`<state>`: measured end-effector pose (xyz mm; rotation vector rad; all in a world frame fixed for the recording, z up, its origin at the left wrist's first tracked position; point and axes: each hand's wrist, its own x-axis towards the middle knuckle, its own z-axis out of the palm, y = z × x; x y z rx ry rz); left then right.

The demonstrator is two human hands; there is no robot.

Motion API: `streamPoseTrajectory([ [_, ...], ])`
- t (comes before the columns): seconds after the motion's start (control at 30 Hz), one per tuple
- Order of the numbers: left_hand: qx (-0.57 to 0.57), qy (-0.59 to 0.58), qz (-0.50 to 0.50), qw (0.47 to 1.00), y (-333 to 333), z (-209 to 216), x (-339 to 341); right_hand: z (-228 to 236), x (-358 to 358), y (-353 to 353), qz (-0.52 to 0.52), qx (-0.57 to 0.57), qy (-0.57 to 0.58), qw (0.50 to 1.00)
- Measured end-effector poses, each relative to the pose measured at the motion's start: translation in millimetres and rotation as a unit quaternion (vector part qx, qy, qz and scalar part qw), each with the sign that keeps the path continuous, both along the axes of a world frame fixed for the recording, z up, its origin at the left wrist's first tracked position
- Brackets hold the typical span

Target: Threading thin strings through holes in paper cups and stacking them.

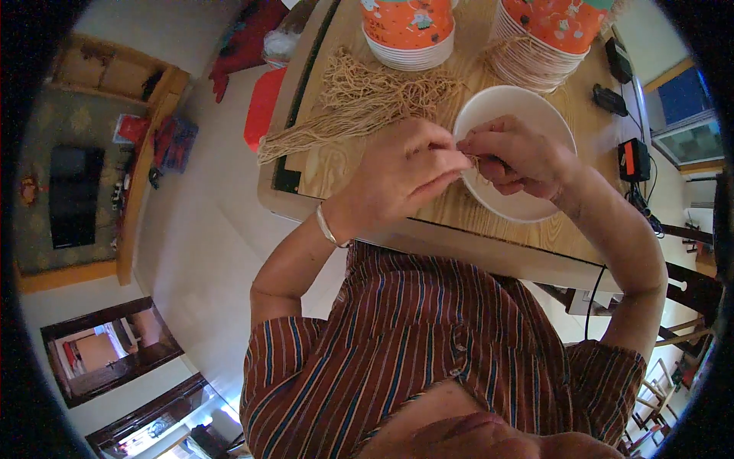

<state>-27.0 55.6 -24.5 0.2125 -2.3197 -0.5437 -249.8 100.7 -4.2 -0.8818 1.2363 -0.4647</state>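
My left hand [405,168] and my right hand [516,153] meet at the fingertips over the near part of a wooden table. Both are closed in a pinch. A thin tan strand of twine [475,161] shows between them; its ends are hidden by my fingers. Beneath my right hand stands a round white paper tub [501,203], its mouth facing up. I cannot make out what lies inside it. Just beyond my left hand, a loose bundle of tan twine [359,99] spreads over the table, with its straighter end toward the left edge.
Two stacks of nested paper tubs, one orange-printed stack [410,34] and another stack [539,57], stand at the far side. Black chargers [609,99] and an orange-and-black box [634,160] with cables line the right edge. A red stool [266,111] is beside the table's left edge.
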Motion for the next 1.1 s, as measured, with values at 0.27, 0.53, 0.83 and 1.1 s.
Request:
streamPoseTrajectory([
  [0.27,-0.172,-0.002,0.030,0.985,5.9,-12.0,-2.9,7.7,10.4,6.7,-0.039,0.016,-0.101,0.994],
  [0.53,-0.230,0.002,-0.003,0.973,1.4,-2.9,-10.0,-1.1,4.5,7.9,-0.038,0.022,-0.160,0.986],
  [0.83,-0.230,0.032,-0.034,0.972,-8.0,-8.5,-12.6,1.0,4.8,7.1,-0.022,0.026,-0.152,0.988],
  [1.1,-0.175,0.018,-0.050,0.983,-11.2,-10.1,-11.5,3.3,8.9,10.6,-0.059,0.013,-0.134,0.989],
])
